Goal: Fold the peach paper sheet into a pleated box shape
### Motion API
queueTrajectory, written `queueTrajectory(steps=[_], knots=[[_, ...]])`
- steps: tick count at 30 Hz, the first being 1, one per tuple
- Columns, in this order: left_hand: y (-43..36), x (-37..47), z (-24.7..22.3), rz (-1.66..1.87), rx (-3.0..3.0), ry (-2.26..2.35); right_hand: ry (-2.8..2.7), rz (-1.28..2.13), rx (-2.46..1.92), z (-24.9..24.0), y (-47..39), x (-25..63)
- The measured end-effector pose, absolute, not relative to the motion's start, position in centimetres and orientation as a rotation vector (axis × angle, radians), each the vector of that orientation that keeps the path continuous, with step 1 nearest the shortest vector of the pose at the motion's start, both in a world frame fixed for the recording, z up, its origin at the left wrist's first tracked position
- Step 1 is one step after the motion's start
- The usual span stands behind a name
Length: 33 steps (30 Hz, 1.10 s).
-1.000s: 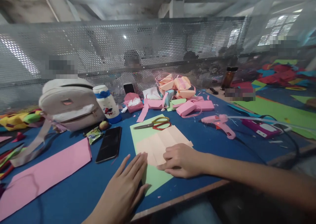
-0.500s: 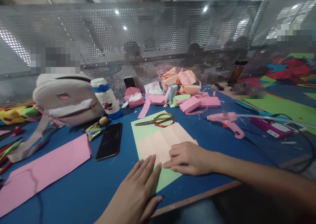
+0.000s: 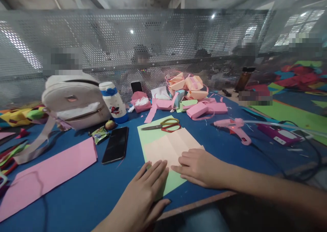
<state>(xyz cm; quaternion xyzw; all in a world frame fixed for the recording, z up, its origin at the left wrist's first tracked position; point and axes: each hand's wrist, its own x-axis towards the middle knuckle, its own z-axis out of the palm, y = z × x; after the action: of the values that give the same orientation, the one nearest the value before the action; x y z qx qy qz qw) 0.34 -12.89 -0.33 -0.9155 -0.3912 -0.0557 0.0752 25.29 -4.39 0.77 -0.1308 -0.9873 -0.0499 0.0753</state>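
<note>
Here, the blue counter (image 3: pixel 79 181) is backed by a perforated screen (image 3: pixel 173 37). Peach paper (image 3: pixel 176 140) is touched by the flattened left hand (image 3: pixel 146 187) and loosely curled right hand (image 3: pixel 200 167), with scissors (image 3: pixel 161 126) laid beyond.

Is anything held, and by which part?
No grip shows: left hand lies open, right hand partly curled, both at the near edge of the peach paper.

A papercraft workspace; creased peach paper (image 3: pixel 173 143), scissors (image 3: pixel 152 127), pink glue gun (image 3: pixel 234 124); perforated metal partition (image 3: pixel 107 34)
</note>
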Motion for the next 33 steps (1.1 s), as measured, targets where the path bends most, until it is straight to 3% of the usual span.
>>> queueTrajectory(steps=[16, 22, 33], knots=[[-12.0, 0.3, -0.6, -0.263, -2.789, -1.111, -2.822, -0.441, -0.787, -0.3, -3.5, 31.0], [-10.5, 0.6, -2.1, -0.328, -2.602, -0.957, -2.842, -0.516, -0.737, -0.5, -2.4, 31.6], [-8.9, 1.1, -0.2, -0.424, -2.617, -0.809, -2.668, -0.507, -0.491, -0.5, -1.5, 29.7]])
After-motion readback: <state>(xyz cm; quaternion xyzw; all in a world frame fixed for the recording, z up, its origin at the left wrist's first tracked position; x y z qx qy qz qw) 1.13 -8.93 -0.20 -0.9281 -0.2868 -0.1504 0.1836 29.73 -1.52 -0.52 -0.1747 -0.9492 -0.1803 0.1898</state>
